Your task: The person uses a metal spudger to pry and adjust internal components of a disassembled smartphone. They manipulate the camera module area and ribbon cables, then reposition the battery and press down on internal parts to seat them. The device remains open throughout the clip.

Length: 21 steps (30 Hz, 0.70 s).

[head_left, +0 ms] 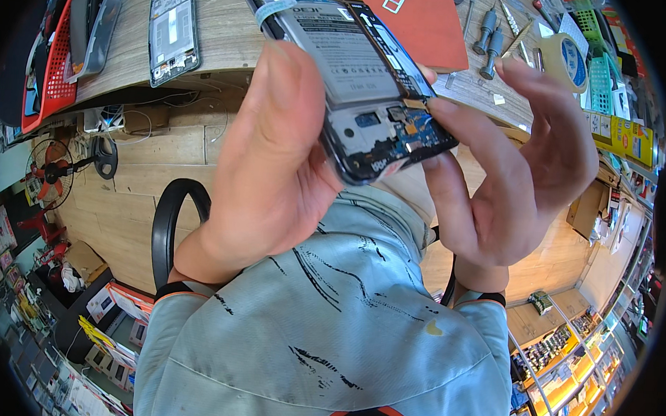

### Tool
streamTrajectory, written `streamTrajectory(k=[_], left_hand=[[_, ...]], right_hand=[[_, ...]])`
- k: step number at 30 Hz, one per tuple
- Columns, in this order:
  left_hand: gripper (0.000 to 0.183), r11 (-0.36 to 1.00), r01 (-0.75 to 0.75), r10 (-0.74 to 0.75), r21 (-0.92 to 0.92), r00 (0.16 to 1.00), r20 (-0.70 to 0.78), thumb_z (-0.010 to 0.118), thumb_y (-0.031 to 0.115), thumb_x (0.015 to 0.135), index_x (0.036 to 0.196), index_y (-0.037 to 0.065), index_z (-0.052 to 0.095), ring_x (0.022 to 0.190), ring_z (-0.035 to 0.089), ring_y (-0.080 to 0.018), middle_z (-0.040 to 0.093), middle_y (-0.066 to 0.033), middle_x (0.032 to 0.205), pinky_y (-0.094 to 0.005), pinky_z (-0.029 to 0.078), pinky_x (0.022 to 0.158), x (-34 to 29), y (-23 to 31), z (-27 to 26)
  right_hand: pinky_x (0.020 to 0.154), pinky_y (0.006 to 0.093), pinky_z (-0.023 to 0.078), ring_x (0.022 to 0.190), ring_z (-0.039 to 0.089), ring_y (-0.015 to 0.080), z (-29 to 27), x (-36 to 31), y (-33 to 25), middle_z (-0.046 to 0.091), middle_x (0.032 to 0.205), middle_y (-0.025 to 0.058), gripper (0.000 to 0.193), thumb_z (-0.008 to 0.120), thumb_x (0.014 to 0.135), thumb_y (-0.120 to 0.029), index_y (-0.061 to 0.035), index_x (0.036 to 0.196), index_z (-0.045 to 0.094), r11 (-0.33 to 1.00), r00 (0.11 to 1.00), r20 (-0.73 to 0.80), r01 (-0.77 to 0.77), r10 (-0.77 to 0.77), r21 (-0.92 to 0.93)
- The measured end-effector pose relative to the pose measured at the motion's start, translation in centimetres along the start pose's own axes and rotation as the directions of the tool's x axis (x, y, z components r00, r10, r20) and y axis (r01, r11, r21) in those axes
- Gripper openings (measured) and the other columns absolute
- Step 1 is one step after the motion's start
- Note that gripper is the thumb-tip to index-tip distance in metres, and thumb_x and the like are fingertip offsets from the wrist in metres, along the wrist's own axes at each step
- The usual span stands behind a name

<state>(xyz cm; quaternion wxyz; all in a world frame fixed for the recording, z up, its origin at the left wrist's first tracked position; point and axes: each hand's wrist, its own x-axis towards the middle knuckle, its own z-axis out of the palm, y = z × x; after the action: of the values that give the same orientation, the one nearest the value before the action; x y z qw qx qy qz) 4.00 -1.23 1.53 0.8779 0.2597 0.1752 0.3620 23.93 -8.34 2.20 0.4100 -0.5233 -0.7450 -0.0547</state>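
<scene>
My left hand [264, 157] is wrapped round an opened phone [343, 138], tilted above the table's front edge. A fingertip shows at its far side. The phone's back is off, baring a grey battery [343, 60], a dark ribbon cable [388, 50] along it and a blue circuit board [418, 128] at the near end. A pale blue band [273, 10] crosses the far end. My right hand [510, 156] has its index finger and thumb at the phone's near right corner, pinching there. Its other fingers are raised and apart. What lies under the index fingertip is hidden.
On the wooden table lie another phone frame [174, 34], a red-orange mat [419, 26], screwdrivers [493, 51] and a tape roll [564, 60]. A red basket [60, 81] stands at the left, a yellow container [633, 139] at the right. Below are a chair armrest [165, 223] and a fan [51, 172].
</scene>
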Motion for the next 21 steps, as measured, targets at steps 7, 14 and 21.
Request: streamTrajectory(k=[7,14,21], left_hand=[[0.112,0.995,-0.064,0.063,0.077,0.998,0.017,0.021,0.09,0.096,0.16,0.001,0.04,0.135,0.062,-0.0358,0.058,-0.0216,0.152,-0.0519,0.05,0.113,0.0,-1.6,-1.0],[0.111,0.995,-0.098,0.1,-0.022,0.988,0.115,0.021,0.09,0.097,0.158,0.001,0.043,0.135,0.062,-0.0329,0.06,-0.0209,0.149,-0.0473,0.049,0.114,0.1,-1.9,-1.5],[0.095,0.991,0.02,-0.009,-0.13,0.996,0.084,0.026,0.078,0.104,0.157,0.001,0.042,0.133,0.063,-0.0346,0.06,-0.0231,0.148,-0.0502,0.054,0.109,0.4,-0.7,-1.1]], right_hand=[[0.112,0.0558,0.054,0.121,0.061,0.0289,-1.0,-0.5,-0.1,0.041,0.13,0.0102,0.025,0.088,0.078,-0.012,-0.0056,0.102,0.085,0.981,0.993,0.09,0.095,-0.081,-0.169],[0.113,0.0567,0.053,0.122,0.058,0.0277,-0.9,-1.1,-0.4,0.04,0.131,0.0096,0.021,0.088,0.082,-0.015,-0.0049,0.101,0.085,0.974,0.994,0.08,0.095,-0.08,-0.208],[0.113,0.0508,0.05,0.13,0.054,0.0324,0.0,-1.1,-0.5,0.041,0.137,0.0126,0.028,0.085,0.087,-0.017,0.0009,0.109,0.081,0.994,0.995,-0.063,-0.077,0.072,-0.078]])
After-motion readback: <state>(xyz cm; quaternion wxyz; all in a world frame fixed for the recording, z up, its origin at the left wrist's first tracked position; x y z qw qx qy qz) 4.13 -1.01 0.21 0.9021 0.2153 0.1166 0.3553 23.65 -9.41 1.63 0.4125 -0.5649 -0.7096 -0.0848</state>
